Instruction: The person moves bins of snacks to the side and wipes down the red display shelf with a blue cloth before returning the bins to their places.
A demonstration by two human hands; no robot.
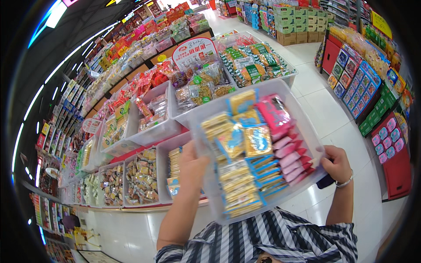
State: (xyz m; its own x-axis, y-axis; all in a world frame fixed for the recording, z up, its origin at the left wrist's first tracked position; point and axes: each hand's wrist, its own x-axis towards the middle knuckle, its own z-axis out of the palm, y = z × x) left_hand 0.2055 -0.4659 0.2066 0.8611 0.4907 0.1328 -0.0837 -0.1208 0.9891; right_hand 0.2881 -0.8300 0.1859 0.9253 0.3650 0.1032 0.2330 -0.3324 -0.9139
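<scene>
Between my two hands is a translucent plastic bin (306, 111), held in the air before my striped shirt and tilted in view. My left hand (194, 161) grips its left side, and my right hand (337, 162) has the rim on the right, thumb on top. Inside lie yellow and blue wrapped cracker packs (258, 139), some flat and some standing in rows. Pink packets (291, 157) are lined up along the bin's right part, with a larger shiny pink pack (274, 113) above them. The left hand is slightly blurred.
A tiered display of plastic bins stands ahead and left, with small wrapped snacks (141, 176), packaged pastries (250, 64) and a price sign (194, 52). Tiled floor (329, 121) runs along its right. Shelving with red panels (396, 167) borders the aisle; stacked cartons (296, 24) stand farther off.
</scene>
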